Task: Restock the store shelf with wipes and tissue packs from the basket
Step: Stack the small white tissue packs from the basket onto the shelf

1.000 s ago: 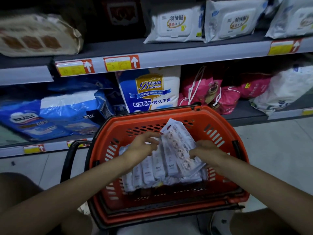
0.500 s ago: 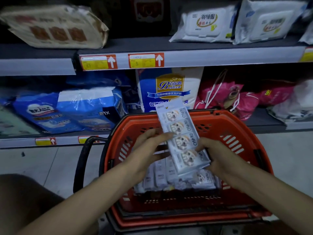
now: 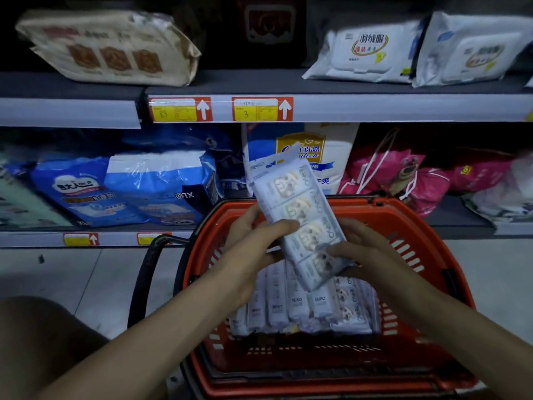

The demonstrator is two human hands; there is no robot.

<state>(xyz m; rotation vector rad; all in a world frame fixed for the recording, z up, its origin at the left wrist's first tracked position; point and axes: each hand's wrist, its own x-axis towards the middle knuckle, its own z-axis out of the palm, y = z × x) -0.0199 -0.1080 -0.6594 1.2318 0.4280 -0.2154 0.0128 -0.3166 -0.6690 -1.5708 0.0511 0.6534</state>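
A long pale tissue multipack [image 3: 297, 217] with cartoon faces is held tilted above the orange basket [image 3: 409, 226], its top end reaching up in front of the lower shelf. My left hand [image 3: 253, 243] grips its left edge and my right hand [image 3: 360, 249] grips its lower right end. Several more of the same packs [image 3: 302, 307] stand side by side in the basket below. The upper shelf [image 3: 375, 106] carries white wipes packs [image 3: 366, 50] at the right.
A beige pack [image 3: 109, 47] lies on the upper shelf at left. The lower shelf holds blue packs [image 3: 129, 192], a blue-and-white bag [image 3: 331, 151] and pink bags [image 3: 403, 174]. The basket's black handle [image 3: 144, 272] hangs at its left over grey floor tiles.
Both hands have lifted the tissue multipack out of the basket and raised it toward the shelf. The view has tilted up and drawn closer to the shelves.
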